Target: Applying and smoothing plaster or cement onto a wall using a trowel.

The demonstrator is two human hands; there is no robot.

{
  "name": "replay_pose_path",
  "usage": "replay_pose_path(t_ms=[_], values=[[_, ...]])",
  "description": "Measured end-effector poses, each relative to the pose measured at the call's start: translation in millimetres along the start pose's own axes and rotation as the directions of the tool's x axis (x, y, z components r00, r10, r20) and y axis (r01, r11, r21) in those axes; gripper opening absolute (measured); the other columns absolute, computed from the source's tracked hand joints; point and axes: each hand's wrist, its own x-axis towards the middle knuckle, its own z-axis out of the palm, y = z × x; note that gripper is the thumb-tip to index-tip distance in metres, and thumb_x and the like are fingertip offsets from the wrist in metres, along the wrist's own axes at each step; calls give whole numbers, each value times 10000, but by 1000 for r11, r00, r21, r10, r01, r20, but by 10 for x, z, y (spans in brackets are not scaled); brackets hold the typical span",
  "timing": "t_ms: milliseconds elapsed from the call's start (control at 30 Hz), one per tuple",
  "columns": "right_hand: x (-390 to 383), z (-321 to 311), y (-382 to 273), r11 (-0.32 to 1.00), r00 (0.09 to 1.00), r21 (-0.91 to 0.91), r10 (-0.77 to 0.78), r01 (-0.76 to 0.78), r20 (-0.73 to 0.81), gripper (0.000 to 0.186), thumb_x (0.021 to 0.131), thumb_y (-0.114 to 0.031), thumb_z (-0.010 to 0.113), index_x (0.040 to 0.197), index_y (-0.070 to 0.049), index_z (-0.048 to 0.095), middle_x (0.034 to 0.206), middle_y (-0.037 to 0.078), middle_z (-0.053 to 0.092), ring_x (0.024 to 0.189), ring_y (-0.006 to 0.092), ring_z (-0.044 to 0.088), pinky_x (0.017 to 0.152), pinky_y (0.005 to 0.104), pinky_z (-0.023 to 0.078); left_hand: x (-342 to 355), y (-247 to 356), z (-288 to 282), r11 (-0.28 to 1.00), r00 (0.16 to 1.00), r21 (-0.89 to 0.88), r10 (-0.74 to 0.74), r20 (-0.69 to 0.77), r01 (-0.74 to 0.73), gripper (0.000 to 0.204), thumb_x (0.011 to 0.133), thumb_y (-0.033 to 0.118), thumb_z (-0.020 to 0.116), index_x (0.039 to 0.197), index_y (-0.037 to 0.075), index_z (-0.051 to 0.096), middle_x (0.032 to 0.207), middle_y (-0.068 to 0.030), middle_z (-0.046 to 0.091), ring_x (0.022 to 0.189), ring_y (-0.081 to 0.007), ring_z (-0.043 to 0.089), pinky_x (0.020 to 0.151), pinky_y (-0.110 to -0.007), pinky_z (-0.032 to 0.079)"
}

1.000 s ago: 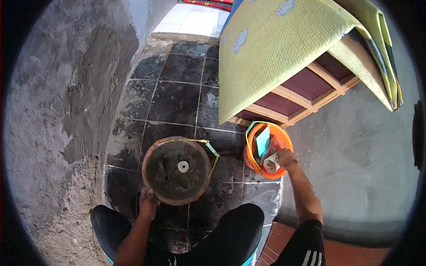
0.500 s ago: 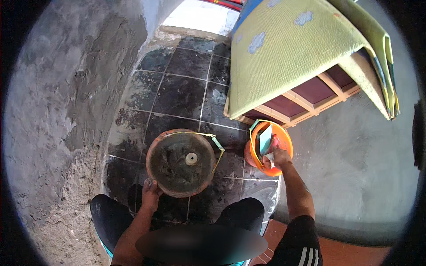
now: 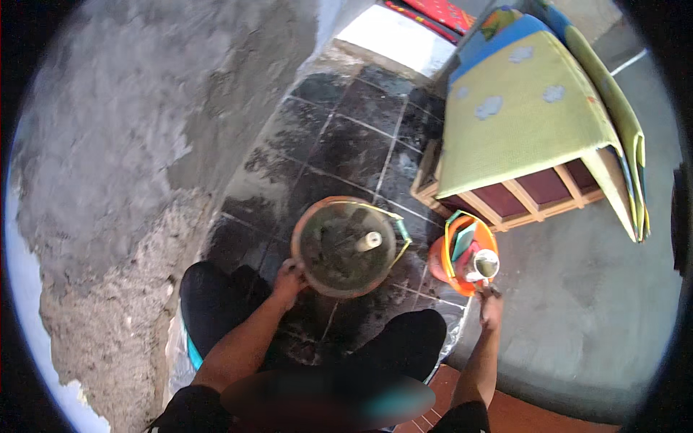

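Observation:
My left hand (image 3: 287,283) has its fingers closed on the lower-left rim of a large round bucket (image 3: 321,261) of dark grey slurry or murky liquid, with a pale cylinder (image 3: 370,241) standing in it and a yellow handle. My right hand (image 3: 491,307) grips the handle of a white mug (image 3: 482,262), held over the orange bucket (image 3: 453,278) on the right. The mug's mouth faces up, with greyish contents or interior showing. A teal flat piece (image 3: 463,242) and a red item lie inside the orange bucket.
A rough plastered wall (image 3: 123,130) runs along my left. On the right stands a wooden slatted piece of furniture (image 3: 520,197) draped with yellow-green mats (image 3: 523,130), beside a grey concrete surface (image 3: 577,289). Dark stained tiles (image 3: 346,144) lead to a white floor with red fabric beyond.
My right hand has lifted the mug from inside the orange bucket and now has it upright at that bucket's near rim. The view has shifted, moving both buckets rightward in the picture.

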Motion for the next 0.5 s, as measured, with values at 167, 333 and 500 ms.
replay_pose_path(t_ms=[167,333,500], values=[[-465,658,-409,974,987,-175,-156,147,-39,220,967,-196,608,980,14,673,864,56,658,773,114,593,742,278,489,12,37,70,1000,999,14,-18,-37,18,323,1027,233,499,1297,63,447,1251,-142,522,1144,-303,542,953,-455,481],[-735,1288,-428,812,889,-374,-451,448,85,197,909,-106,673,1029,51,668,866,88,696,766,167,617,729,318,491,59,-20,59,998,998,56,-3,-64,7,300,1037,235,471,1279,59,458,1255,-146,519,1140,-296,542,941,-468,474],[-1230,1967,-849,520,843,-716,-508,465,178,216,853,-90,703,1023,43,691,879,232,688,755,332,669,741,366,513,-20,37,71,999,992,39,-29,-124,34,281,1014,216,512,1251,73,463,1215,-105,547,1069,-263,576,869,-409,515]])
